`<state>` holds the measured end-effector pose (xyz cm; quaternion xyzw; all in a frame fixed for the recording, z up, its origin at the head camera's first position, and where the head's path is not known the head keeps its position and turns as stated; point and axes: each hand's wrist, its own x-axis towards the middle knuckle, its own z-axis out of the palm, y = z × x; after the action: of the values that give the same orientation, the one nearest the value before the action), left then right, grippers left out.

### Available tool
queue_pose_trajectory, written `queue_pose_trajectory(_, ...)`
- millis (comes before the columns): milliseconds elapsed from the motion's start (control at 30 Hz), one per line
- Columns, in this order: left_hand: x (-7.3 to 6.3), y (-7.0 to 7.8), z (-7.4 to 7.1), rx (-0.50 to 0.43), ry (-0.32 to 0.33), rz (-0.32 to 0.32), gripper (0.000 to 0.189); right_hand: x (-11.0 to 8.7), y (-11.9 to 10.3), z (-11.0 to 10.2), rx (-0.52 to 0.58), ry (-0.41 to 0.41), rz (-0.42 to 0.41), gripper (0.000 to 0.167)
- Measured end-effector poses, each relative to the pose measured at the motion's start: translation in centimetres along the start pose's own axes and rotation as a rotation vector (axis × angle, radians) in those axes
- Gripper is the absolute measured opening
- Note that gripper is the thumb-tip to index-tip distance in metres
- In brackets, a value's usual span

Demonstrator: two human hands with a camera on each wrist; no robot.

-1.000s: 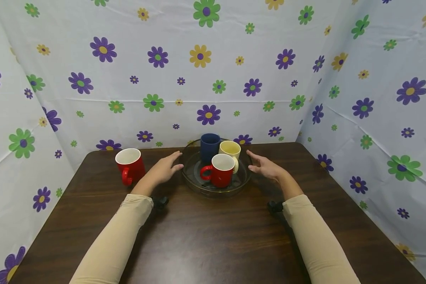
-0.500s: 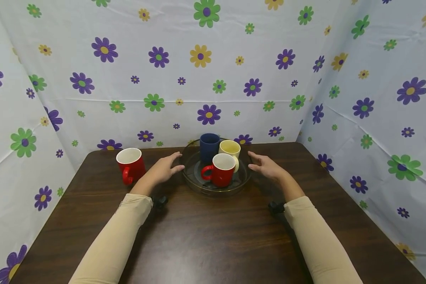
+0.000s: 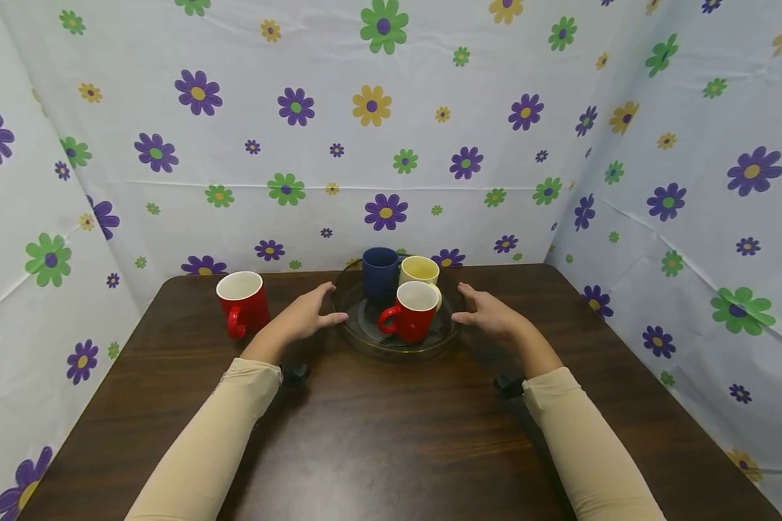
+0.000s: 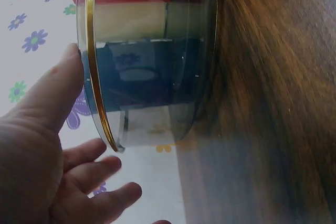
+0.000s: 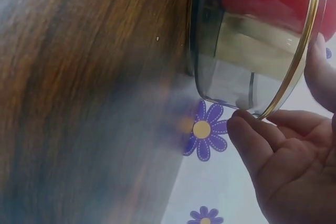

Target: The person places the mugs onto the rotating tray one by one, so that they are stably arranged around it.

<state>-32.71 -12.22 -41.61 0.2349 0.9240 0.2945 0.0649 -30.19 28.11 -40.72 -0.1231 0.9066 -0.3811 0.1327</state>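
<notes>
A round, see-through turntable tray [image 3: 391, 354] with a gold-edged rim stands at the back of the table. In it are a dark blue cup [image 3: 379, 278], a pale yellow mug [image 3: 421, 269] and a red mug [image 3: 414, 318] with a white inside. At the tray's left side my left hand [image 3: 303, 315] has its thumb by the rim and its other fingers spread outside the wall. My right hand [image 3: 492, 315] lies along the opposite side, fingertips at the wall and thumb by the rim. In the right wrist view, the fingers [image 5: 249, 135] meet the wall's far end.
Another red mug [image 3: 244, 307] stands on the dark wooden table [image 3: 391, 434], left of the left hand and outside the tray. A white flower-patterned cloth [image 3: 391, 159] hangs close behind the table and along its sides.
The tray has turned slightly: the red mug in it has shifted right, the blue cup and yellow mug a little left. Both thumbs have moved slightly inward along the rim.
</notes>
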Motion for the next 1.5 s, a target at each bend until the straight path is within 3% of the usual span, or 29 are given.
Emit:
queue_pose_trajectory(267,0.1,0.9,0.5,0.023,-0.036,-0.015,0.091,0.4,0.4,-0.1,-0.025,0.034,-0.019,0.073)
queue_pose_trajectory(533,0.1,0.7,0.2,0.016,-0.027,-0.036,0.095,0.7,0.9,0.1,0.021,0.032,-0.025,0.072)
queue_pose_trajectory(700,0.0,0.6,-0.3,-0.004,-0.001,-0.038,0.089,0.7,1.1,0.3,-0.028,0.089,-0.06,0.069)
queue_pose_trajectory(800,-0.3,0.7,-0.9,0.037,0.027,-0.025,0.078,0.7,1.4,0.5,-0.08,0.166,-0.054,0.065)
queue_pose_trajectory(900,-1.3,0.7,-2.1,0.118,0.111,-0.029,0.057,0.8,1.7,0.8,-0.118,0.226,-0.036,0.06)
queue_pose_trajectory(1033,-3.6,0.3,-5.0,0.23,0.232,-0.099,0.039,1.1,1.9,1.0,-0.142,0.259,-0.048,0.055)
queue_pose_trajectory(1100,-5.0,0.0,-6.5,0.262,0.248,-0.158,0.039,1.1,1.9,1.1,-0.158,0.269,-0.055,0.054)
queue_pose_trajectory(1300,-8.8,-2.0,-9.8,0.248,0.22,-0.385,0.048,1.3,1.6,0.9,-0.172,0.262,-0.048,0.053)
queue_pose_trajectory(1500,-10.1,-4.2,-10.2,0.189,0.148,-0.552,0.054,1.2,1.2,0.9,-0.191,0.307,-0.041,0.05)
